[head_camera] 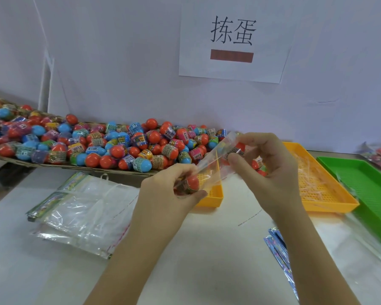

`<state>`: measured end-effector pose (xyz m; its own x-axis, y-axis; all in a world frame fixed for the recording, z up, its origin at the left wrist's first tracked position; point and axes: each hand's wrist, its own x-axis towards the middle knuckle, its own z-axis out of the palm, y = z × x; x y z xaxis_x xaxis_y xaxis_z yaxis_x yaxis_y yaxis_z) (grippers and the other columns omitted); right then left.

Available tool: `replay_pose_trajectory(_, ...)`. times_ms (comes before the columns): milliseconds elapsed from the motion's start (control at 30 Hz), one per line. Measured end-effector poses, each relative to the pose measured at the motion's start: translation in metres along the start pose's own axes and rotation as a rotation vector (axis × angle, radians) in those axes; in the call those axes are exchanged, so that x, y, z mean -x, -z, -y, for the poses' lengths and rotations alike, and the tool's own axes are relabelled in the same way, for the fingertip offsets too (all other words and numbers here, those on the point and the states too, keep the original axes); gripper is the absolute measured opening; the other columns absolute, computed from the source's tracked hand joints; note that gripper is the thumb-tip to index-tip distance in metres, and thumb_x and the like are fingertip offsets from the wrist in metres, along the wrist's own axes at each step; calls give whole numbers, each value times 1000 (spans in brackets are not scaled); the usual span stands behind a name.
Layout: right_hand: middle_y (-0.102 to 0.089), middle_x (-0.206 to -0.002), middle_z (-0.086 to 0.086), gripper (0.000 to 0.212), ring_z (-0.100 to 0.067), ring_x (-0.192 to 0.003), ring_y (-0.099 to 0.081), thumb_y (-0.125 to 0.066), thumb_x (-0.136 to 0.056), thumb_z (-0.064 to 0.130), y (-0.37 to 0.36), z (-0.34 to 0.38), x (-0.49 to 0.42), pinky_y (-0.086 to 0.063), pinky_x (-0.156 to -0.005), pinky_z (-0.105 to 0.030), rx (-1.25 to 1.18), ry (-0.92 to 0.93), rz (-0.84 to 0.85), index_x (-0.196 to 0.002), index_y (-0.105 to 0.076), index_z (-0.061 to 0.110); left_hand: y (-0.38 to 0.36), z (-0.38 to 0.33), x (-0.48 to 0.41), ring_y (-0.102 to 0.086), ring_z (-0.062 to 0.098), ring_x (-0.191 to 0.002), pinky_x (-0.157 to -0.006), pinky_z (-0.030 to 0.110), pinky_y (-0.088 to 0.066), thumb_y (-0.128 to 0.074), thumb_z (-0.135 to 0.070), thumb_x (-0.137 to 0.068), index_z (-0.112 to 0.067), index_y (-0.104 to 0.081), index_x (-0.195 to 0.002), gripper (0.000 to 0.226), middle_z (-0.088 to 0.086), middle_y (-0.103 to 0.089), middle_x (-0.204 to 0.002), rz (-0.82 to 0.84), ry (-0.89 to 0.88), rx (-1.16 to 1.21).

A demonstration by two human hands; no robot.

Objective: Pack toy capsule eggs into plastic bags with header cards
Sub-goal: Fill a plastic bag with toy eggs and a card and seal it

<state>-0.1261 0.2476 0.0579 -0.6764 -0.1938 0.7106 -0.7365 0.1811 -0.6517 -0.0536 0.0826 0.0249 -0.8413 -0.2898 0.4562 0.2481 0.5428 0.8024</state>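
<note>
A clear bag (209, 167) is being held between both hands; in judgement, its mouth should be kept wide and the film taut, so that the next capsule is not being snagged. The left hand (169, 190) is being curled round the lower end, a red egg (191, 183) being gripped through the film between thumb and fingertips; the right hand (273, 172) is being closed on the upper end, a second egg (238, 150) being pinched under its fingertips; the egg pile (119, 146) is lying beyond the fingers.
</note>
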Motion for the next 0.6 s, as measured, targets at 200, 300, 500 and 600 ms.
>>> replay_pose_trajectory(200,-62,-85,23,22,-18,-81,-54,-64,-71,51,0,0,1,-47,-78,-44,89,-98,42,-91,-56,53,0,-2,0,-55,-10,-98,-79,0,-43,-88,-16,-66,-22,-72,-106,43,-23,-64,-87,-32,-26,-15)
replay_pose_trajectory(300,-62,-83,15,6,-22,-87,-52,-62,-74,46,-2,1,1,-45,-82,-48,102,-86,49,-80,-59,46,-2,-3,1,-59,-7,-95,-79,5,-48,-88,-18,-66,-24,-71,-107,45,-23,-65,-88,-22,13,30)
replay_pose_trajectory(500,-53,-103,17,17,-3,-107,-43,-51,-82,45,-5,0,1,-37,-89,-33,106,-53,-31,-81,-66,36,-1,-5,0,-69,4,-87,-81,28,-58,-89,-20,-61,-36,-70,-98,44,-18,-74,-90,44,153,179)
replay_pose_trajectory(600,-47,-111,7,39,-2,-97,-48,-57,-71,47,-12,0,2,-43,-81,-20,-141,-185,-164,-109,-55,38,0,-4,-2,-71,6,-87,-80,28,-59,-88,-26,-58,-26,-73,-104,49,-15,-75,-92,72,193,268)
